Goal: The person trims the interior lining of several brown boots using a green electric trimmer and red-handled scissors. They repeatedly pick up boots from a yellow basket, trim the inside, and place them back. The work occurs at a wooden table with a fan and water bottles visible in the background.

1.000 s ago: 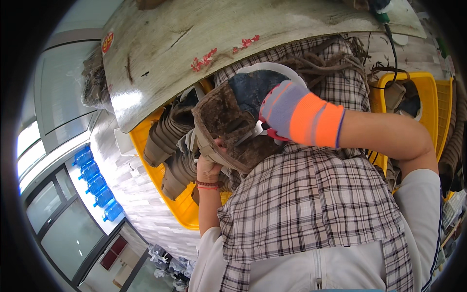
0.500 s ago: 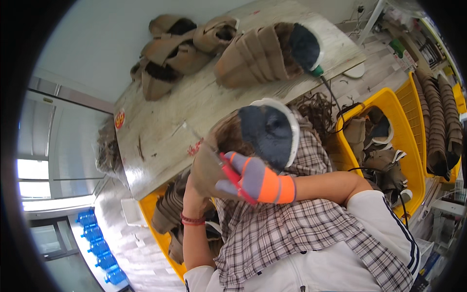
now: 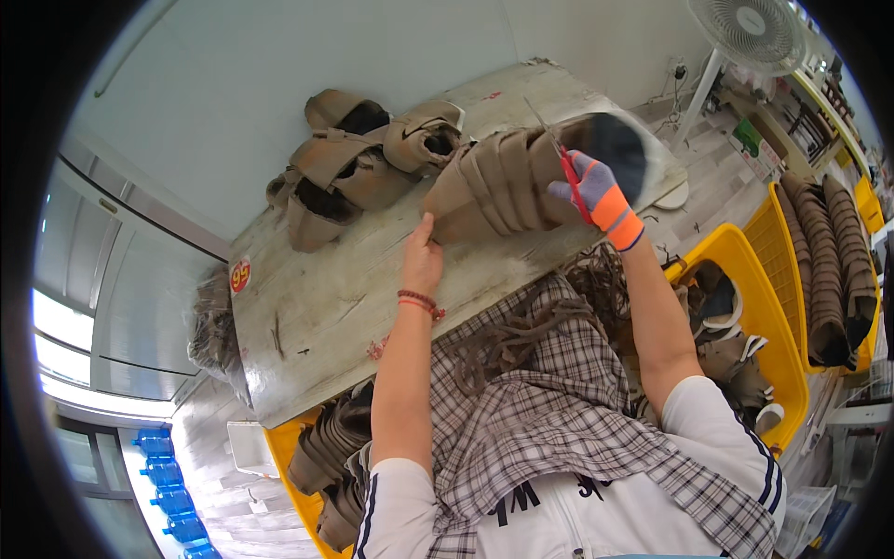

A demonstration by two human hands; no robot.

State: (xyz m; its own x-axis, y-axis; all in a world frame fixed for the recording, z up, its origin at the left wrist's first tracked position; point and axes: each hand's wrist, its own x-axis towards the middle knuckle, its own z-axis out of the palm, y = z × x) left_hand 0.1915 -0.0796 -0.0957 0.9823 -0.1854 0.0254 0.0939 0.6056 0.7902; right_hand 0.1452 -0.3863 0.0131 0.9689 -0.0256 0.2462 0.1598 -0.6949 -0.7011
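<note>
A row of brown shoe uppers [image 3: 503, 182], nested one into another, lies on the table; its dark-lined right end is blurred. My bare left hand [image 3: 423, 256] grips the left end of the row, thumb showing and other fingers partly hidden. In a grey and orange glove, my right hand [image 3: 596, 186] is closed round red-handled scissors [image 3: 572, 182] and rests against the row near its right end. The scissor blades point up and away. Brown trimmed strips [image 3: 521, 340] lie on the checked apron over my lap.
A pile of brown shoe uppers [image 3: 340, 177] sits on the worn table [image 3: 326, 312] at the far left. Yellow crates [image 3: 778, 326] with uppers stand at my right, and another yellow crate [image 3: 284, 447] is below the table's left side. A fan [image 3: 745, 33] stands far right.
The upper held over my lap is gone from there; both hands have moved forward to the row on the table. Strips on my lap are now uncovered. The scissors stay in my right hand.
</note>
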